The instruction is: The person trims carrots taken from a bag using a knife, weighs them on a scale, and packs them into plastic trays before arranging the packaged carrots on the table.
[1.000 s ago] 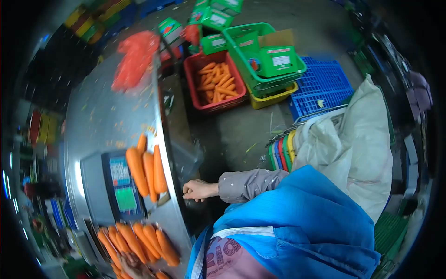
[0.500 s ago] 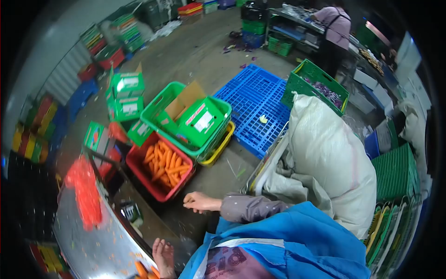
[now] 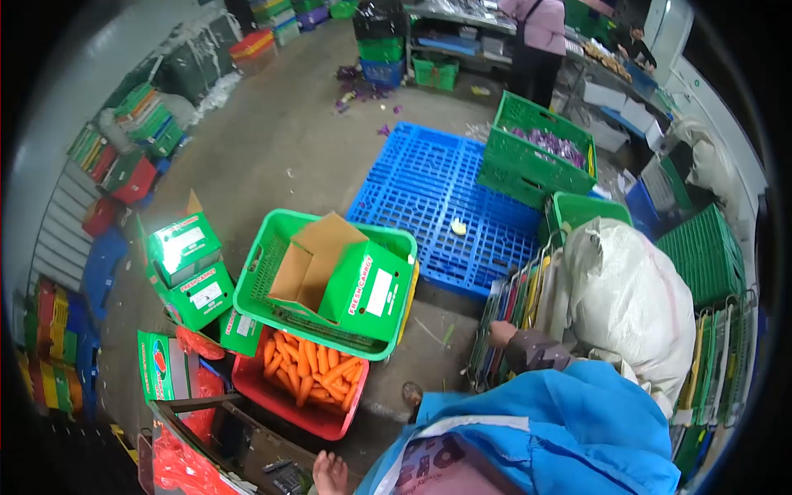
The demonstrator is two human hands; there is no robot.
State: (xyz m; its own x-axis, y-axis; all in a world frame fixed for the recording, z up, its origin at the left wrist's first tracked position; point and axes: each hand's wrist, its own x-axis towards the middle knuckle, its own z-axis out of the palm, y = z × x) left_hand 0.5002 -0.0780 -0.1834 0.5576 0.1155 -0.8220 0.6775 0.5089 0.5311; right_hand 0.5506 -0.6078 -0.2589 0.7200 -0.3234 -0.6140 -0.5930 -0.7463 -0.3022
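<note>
My left hand [image 3: 330,473] is at the bottom edge, open, fingers loosely curled upward with nothing in them. It is beside the worktop's dark edge, below the red crate [image 3: 326,427] of carrots [image 3: 309,371]. My right hand [image 3: 502,333] reaches out to a stack of nested crates [image 3: 528,289] with wire handles, at its near left side. The fingers are partly hidden, so I cannot tell whether they grip a crate. A large white woven sack [image 3: 631,289] leans just right of that forearm. A green basket [image 3: 256,285] holding an open carrot box [image 3: 371,289] stands above the carrots.
A blue plastic pallet [image 3: 437,173] lies on the floor ahead, a scrap on it. At its far right is a green crate [image 3: 528,177] of shredded purple cabbage. Carrot boxes [image 3: 202,293] stand left. A co-worker [image 3: 536,41] stands at the back table.
My right hand has moved right and away from me, from beside the carrots to the nested crates. The view has turned rightward, and the carrot box and crates show more fully.
</note>
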